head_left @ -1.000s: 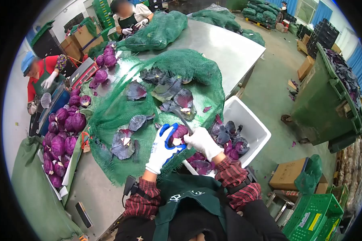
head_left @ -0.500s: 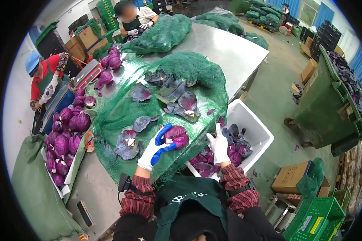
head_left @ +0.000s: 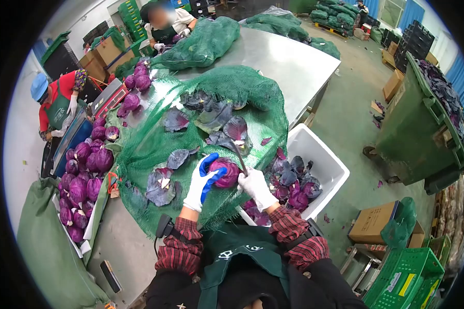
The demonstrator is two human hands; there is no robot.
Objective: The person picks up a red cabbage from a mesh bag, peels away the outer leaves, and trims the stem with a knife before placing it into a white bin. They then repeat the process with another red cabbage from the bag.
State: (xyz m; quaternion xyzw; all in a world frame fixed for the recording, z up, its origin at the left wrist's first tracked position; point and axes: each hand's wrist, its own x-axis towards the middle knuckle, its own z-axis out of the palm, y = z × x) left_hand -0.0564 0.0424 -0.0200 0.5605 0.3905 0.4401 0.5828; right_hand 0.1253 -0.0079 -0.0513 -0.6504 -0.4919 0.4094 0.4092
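My left hand, in a white glove with blue-coated fingers, grips a red cabbage from its left side. The cabbage rests over the green mesh sack on the metal table. My right hand, in a white glove, is closed around a knife; its dark narrow blade points up and away beside the cabbage's right side. Loose outer cabbage leaves lie on the mesh left of my left hand, and more leaves are heaped farther back.
A white bin with purple leaves stands right of the table. Trimmed red cabbages are piled at the left. Two people work across the table's left and far sides. A green wheeled bin and a green crate stand on the right.
My right hand has moved left with the knife, from over the white bin to the cabbage. My left hand keeps hold of the cabbage, which looks turned.
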